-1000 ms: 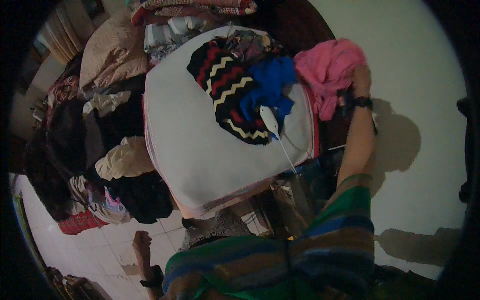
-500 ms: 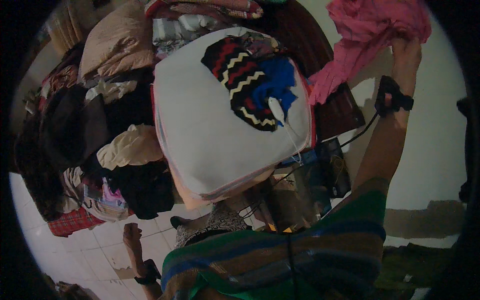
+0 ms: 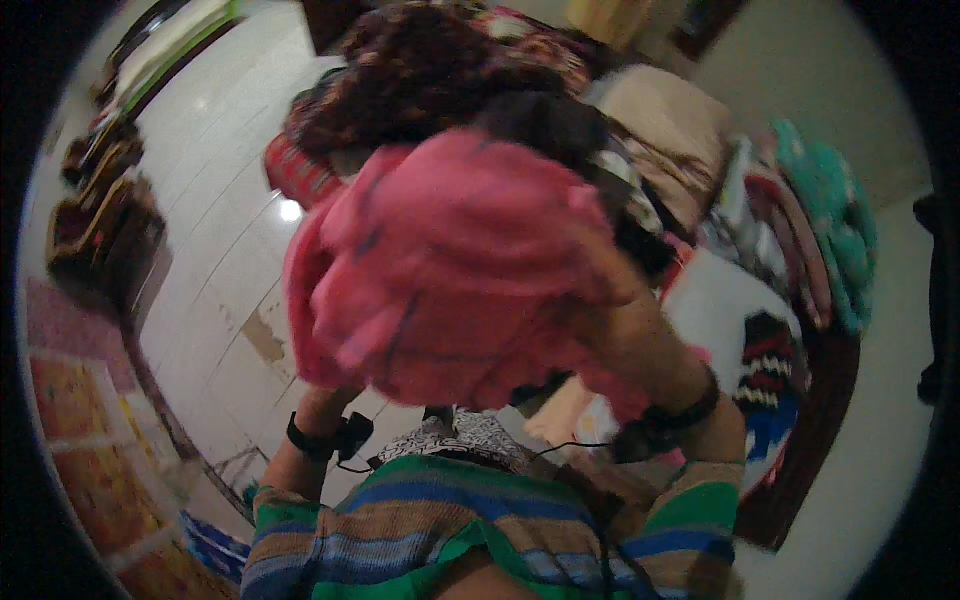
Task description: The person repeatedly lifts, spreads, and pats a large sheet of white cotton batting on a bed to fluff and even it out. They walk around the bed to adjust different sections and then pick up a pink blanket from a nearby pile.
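A bundle of pink cloth (image 3: 450, 270) is held up in front of me, bulging and blurred by motion. My right hand (image 3: 605, 275) grips its right side, the fingers partly lost in the folds. At the lower left of the bundle is my left hand (image 3: 335, 393); its fingers are hidden behind the fabric, which it supports from that side. Right of my right forearm, the white-topped padded surface (image 3: 715, 300) carries a black, red and cream zigzag garment (image 3: 765, 355) with a blue piece beside it.
Behind the cloth lies a heap of dark clothes and blankets (image 3: 420, 75), with a beige pillow-like bundle (image 3: 665, 115) and a teal fabric (image 3: 825, 220) to its right. A tiled floor (image 3: 215, 190) stretches on the left. Dark bags or bundles (image 3: 110, 230) stand at the far left.
My view has swung left. The pink cloth has come from the far right to the centre in my right hand. My left hand, empty before, has risen to the cloth.
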